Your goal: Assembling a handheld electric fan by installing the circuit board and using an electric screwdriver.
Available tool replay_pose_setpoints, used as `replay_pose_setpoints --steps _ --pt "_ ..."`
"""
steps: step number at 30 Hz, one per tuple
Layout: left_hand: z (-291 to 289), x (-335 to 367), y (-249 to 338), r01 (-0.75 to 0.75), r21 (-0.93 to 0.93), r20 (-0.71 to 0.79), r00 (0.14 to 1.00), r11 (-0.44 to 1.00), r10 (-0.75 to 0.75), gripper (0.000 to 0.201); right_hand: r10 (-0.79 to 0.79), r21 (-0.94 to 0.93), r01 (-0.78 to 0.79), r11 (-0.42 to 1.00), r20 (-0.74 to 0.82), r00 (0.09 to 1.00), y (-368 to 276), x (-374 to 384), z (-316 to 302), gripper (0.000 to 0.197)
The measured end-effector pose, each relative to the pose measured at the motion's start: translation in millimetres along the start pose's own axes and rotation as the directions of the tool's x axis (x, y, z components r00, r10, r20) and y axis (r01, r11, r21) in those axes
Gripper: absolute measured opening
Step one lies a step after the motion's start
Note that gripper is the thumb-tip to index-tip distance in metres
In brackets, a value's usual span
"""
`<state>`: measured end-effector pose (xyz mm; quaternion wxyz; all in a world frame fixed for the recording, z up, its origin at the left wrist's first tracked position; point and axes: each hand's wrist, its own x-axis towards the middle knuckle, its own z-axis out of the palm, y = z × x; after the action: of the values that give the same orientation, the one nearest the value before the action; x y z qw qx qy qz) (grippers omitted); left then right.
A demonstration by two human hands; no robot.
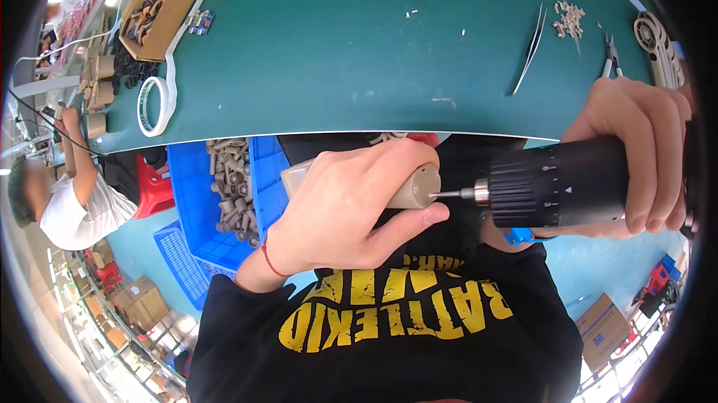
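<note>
My left hand (351, 205) is closed round a beige plastic housing (420, 189), held over my lap just off the table's front edge. Its rounded end faces right. In my right hand (643, 141) is a black electric screwdriver (561, 182), lying level and pointing left. The thin metal bit reaches the end face of the housing; whether it sits in a screw is too small to tell. My palm covers most of the housing's middle.
On the green table (314, 59) lie tweezers (529, 50), pliers (612, 57), small beige parts (570, 20), a tape roll (153, 107) and a cardboard box (163, 10) of parts. Left of my lap stands a blue bin (196, 212) of beige pieces. Another person (86, 193) sits at the far left.
</note>
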<state>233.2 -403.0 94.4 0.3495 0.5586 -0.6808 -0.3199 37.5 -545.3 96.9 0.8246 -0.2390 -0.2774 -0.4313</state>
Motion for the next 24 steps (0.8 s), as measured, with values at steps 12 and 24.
replay_pose_setpoints --steps 12,24 --pt "4.9 0.7 2.2 -0.093 0.036 0.012 0.996 0.995 0.093 0.036 -0.026 0.011 0.025 1.0 0.021 0.999 -55.3 -20.3 -26.2 0.021" --pt "16.0 -2.9 0.5 -0.063 -0.085 0.041 0.997 0.994 0.067 0.035 -0.227 0.23 0.217 0.949 0.019 0.974 7.8 -25.4 -9.3 0.015"
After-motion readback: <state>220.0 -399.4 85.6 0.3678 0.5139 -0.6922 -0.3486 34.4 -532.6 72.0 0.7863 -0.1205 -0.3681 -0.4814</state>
